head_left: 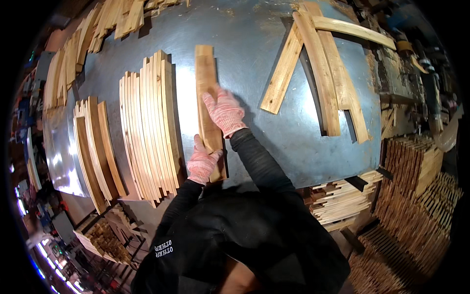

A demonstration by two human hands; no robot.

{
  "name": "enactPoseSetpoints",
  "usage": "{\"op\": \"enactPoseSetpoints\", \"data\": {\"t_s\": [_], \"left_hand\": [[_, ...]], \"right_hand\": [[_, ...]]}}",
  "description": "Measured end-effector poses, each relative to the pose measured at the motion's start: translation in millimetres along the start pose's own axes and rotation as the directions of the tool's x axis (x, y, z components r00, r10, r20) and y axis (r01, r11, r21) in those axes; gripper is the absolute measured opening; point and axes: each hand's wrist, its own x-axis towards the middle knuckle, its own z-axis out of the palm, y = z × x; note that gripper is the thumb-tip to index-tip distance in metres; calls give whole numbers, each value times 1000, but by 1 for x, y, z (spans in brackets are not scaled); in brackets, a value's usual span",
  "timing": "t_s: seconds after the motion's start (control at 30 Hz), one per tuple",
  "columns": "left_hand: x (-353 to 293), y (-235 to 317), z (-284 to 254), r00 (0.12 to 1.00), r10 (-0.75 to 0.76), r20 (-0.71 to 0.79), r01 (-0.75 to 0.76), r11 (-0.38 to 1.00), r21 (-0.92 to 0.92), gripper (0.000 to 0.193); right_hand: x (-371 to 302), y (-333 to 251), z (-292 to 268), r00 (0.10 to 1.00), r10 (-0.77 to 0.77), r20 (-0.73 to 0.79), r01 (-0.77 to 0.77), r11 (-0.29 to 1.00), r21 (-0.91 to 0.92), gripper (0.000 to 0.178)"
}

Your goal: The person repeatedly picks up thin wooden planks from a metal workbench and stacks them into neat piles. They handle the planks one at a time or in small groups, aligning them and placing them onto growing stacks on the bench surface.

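Note:
A long flat wooden board [205,78] lies lengthwise on the grey metal table [254,59]. My left hand [201,163], in a pink knitted glove, grips the board's near end. In a matching glove, my right hand [224,111] presses flat on the board's middle. Just left of the board lies a tight row of curved wooden slats [147,127] set edge to edge.
A smaller group of curved slats [95,147] lies further left. Several longer curved boards [323,68] cross each other at the table's far right. More slats [115,19] line the far edge. Stacks of cut wood pieces [411,186] stand beside the table at right.

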Motion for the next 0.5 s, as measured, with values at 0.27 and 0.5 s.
{"op": "enactPoseSetpoints", "data": {"t_s": [0.27, 0.5], "left_hand": [[-20, 5, -19, 975, -85, -203, 80, 996, -36, 85], [-21, -93, -50, 787, 365, -497, -170, 903, 394, 86]], "right_hand": [[45, 102, -54, 878, 261, -400, -361, 911, -199, 91], [-103, 0, 50, 951, -211, 226, 159, 960, 229, 61]]}}
